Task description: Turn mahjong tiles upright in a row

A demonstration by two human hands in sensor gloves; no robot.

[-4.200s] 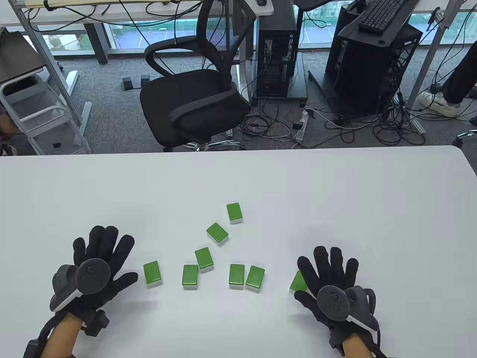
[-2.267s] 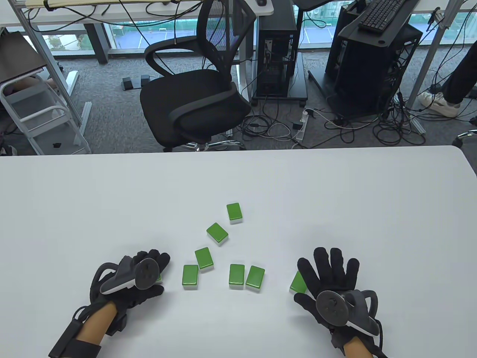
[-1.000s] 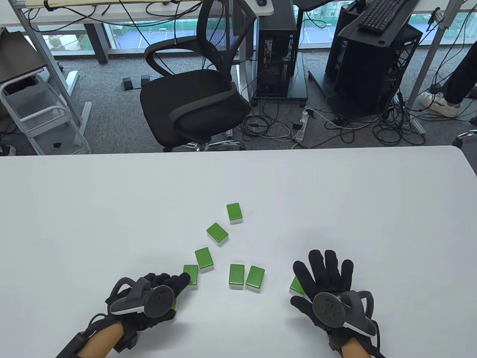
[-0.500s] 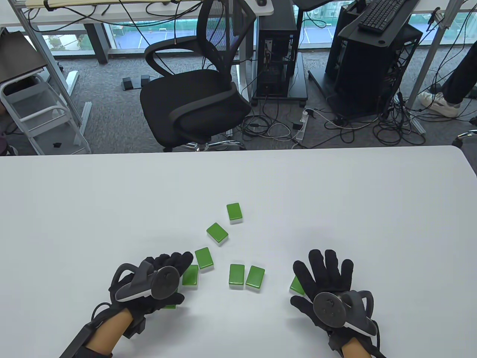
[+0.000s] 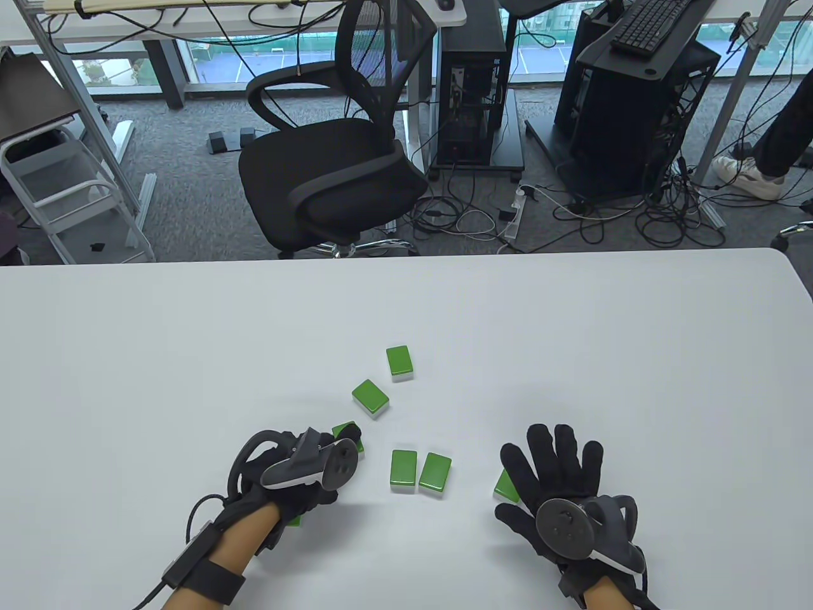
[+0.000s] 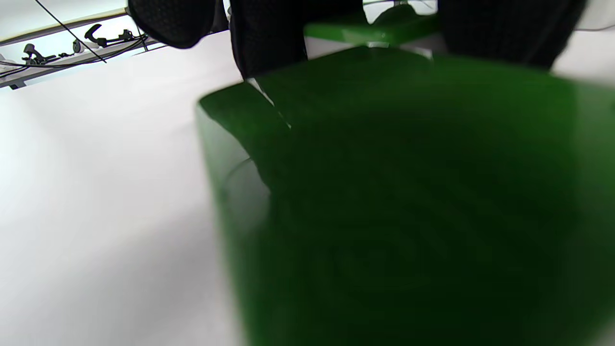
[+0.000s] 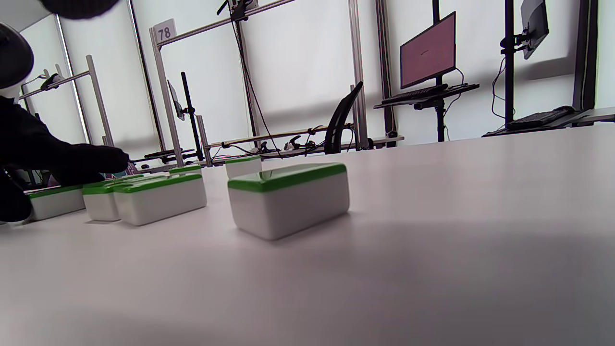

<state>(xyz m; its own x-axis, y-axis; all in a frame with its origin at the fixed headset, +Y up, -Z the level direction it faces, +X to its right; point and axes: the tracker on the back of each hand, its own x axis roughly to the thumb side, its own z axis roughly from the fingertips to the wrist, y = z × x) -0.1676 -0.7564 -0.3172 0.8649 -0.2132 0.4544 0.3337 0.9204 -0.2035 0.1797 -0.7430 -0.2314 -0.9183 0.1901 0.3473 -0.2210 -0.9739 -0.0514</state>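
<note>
Reaching among the close-set mahjong tiles point(image 5: 403, 470) near the worktop point(image 5: 190, 356) front edge, the left hand point(image 5: 298, 476), grip state indiscernible, risks knocking neighbouring tiles askew, while the right hand point(image 5: 559, 489) rests spread flat beside one tile point(image 5: 506, 484).

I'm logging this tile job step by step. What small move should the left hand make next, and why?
Probably draw the tile at its fingertips back toward the tile by its wrist, to start a row. The left hand reaches over that tile, and the other tiles lie flat and scattered, green side up. Whether it already grips anything is hidden.
</note>
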